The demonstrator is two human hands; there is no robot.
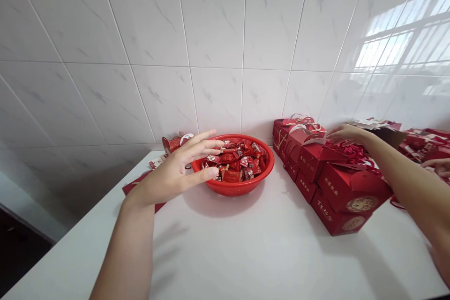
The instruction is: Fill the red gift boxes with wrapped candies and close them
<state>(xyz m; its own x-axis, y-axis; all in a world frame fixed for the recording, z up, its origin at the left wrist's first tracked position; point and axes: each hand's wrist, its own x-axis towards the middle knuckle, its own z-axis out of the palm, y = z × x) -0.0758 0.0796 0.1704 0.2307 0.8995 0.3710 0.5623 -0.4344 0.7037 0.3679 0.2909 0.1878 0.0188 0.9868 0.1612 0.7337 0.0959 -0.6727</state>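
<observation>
My left hand [183,164] hovers over the left side of a round red plastic basket [239,189], its fingers stretched out and spread with nothing held. Wrapped candies [234,176], mostly red with some pale prints, fill the basket. On the right, my right hand [348,134] reaches over the stacked red gift boxes [346,185], its fingers extended toward the pale tags on their tops. Whether its fingertips touch a box is unclear. Gold prints mark the boxes, which stand in a row two high.
Red packaging [135,183] lies partly hidden behind my left wrist, with a small red box [171,144] by the wall. More red items [427,143] lie far right, beside another person's hand [441,167]. A tiled wall [218,33] backs the white table [253,243].
</observation>
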